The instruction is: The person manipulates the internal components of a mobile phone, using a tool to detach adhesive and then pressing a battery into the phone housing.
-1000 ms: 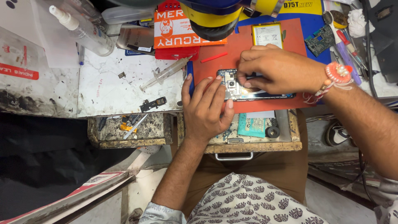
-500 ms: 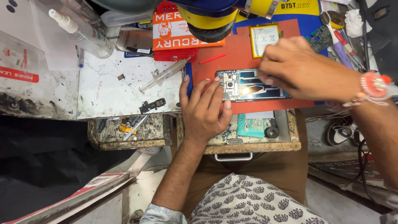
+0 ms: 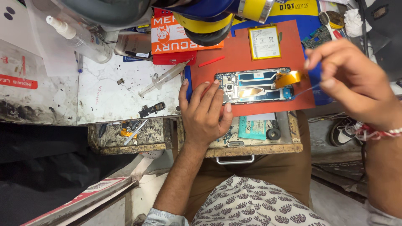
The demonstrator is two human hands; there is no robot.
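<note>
An opened phone (image 3: 255,86) lies face down on a red mat (image 3: 247,54), its inner frame bare. My left hand (image 3: 205,111) presses flat on the phone's left end, fingers spread over the camera corner. My right hand (image 3: 349,81) is raised at the phone's right end, pinching thin tweezers (image 3: 303,90) that reach to an amber flex ribbon (image 3: 289,78) lifted off the phone. A phone battery (image 3: 264,42) lies on the mat above the phone.
A syringe (image 3: 163,77) and a small black part (image 3: 151,109) lie on the white marble slab (image 3: 121,92). A clear squeeze bottle (image 3: 79,37) sits top left. An open drawer (image 3: 251,134) with small parts is under the mat. A circuit board (image 3: 319,35) lies top right.
My right hand has lifted off the phone and moved right, drawing the amber ribbon up and uncovering the phone's inside. My left hand has stayed on the phone's left end.
</note>
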